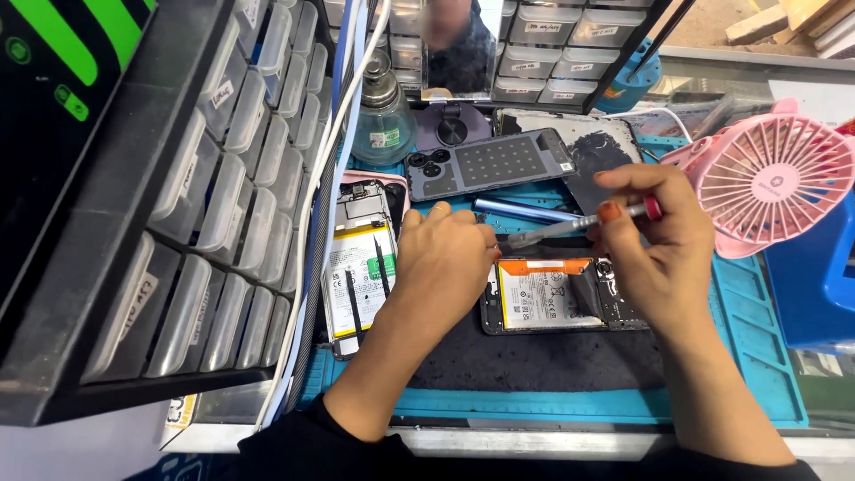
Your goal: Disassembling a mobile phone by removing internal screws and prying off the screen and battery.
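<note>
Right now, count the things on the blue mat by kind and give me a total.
Opened phones with the battery showing: 2
Phone back covers: 1
Screwdrivers: 1
Pink fans: 1
Glass bottles: 1
Total: 6

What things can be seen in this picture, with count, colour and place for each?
open phone: 1, black with white battery, on the mat under the hands
second open phone: 1, white battery, left of the left hand
back cover: 1, grey, behind the hands
bottle: 1, clear, far left of the mat
fan: 1, pink, right
mat: 1, blue, on the bench
drawer cabinet: 1, black with clear drawers, left
screwdriver: 1, silver, in the right hand
left hand: 1, on the open phone
right hand: 1, holding the screwdriver
</note>
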